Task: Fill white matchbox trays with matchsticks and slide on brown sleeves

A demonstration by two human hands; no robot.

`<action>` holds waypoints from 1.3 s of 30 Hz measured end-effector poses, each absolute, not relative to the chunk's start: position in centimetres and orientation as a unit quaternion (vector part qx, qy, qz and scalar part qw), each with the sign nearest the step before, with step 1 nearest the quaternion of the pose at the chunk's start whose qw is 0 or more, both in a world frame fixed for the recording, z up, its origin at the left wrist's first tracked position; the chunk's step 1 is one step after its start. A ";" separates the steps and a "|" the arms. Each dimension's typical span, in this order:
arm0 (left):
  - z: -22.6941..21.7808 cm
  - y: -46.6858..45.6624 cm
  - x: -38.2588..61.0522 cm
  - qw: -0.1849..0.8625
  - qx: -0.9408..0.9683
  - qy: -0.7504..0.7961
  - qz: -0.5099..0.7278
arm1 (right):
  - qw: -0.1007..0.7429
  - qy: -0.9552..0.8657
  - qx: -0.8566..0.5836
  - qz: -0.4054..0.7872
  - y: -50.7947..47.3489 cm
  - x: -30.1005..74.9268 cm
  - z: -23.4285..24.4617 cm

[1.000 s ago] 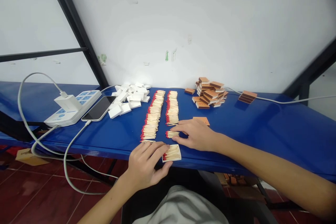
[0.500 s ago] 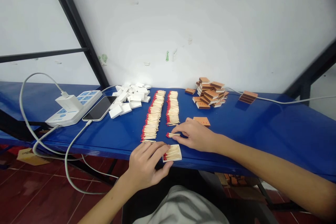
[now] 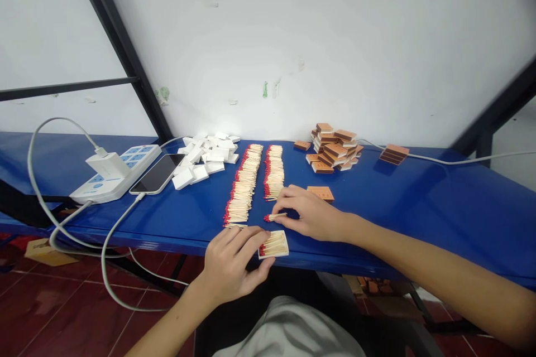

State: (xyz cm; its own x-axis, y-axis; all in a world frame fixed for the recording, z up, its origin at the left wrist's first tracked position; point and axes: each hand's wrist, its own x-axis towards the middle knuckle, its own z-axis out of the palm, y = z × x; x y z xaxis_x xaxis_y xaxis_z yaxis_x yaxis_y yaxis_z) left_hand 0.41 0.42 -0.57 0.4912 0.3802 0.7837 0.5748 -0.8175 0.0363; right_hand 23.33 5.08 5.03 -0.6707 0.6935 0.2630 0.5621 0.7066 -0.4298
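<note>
My left hand (image 3: 237, 261) grips a small white matchbox tray (image 3: 285, 252) by its left end, at the front edge of the blue table. Red-headed matches lie side by side in that tray. Just behind it, my right hand (image 3: 307, 213) pinches a few matches (image 3: 275, 216) between thumb and fingers, their heads pointing left. Two long rows of matches stretch away toward the wall: a longer left row (image 3: 244, 187) and a shorter right row (image 3: 273, 173). Past my right hand lies a flat orange matchbox sleeve (image 3: 321, 193), partly hidden by the hand.
White trays (image 3: 207, 156) are heaped at the back left, beside a phone (image 3: 157, 173) and a power strip (image 3: 140, 156) with looping white cables. Orange-brown matchboxes (image 3: 335, 148) are piled at the back right. A group of sleeves (image 3: 394, 154) sits farther right by a cable.
My right hand has closed its fingers more tightly on the few matches, which now look more bunched. The left hand and the tray stay in place.
</note>
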 end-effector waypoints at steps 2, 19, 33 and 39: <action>-0.6 0.4 0.4 0.115 -0.856 -0.278 -0.420 | 0.200 -0.901 -0.347 0.166 5.2 23.3 5.0; -0.7 0.4 0.3 0.112 -0.858 -0.282 -0.414 | 0.163 -0.907 -0.352 0.163 4.9 23.5 5.6; -0.8 0.4 0.3 0.109 -0.860 -0.282 -0.411 | 0.086 -0.916 -0.381 0.088 4.3 23.2 6.3; -0.8 0.4 0.3 0.110 -0.860 -0.277 -0.415 | 0.068 -0.930 -0.360 0.030 4.2 23.1 6.1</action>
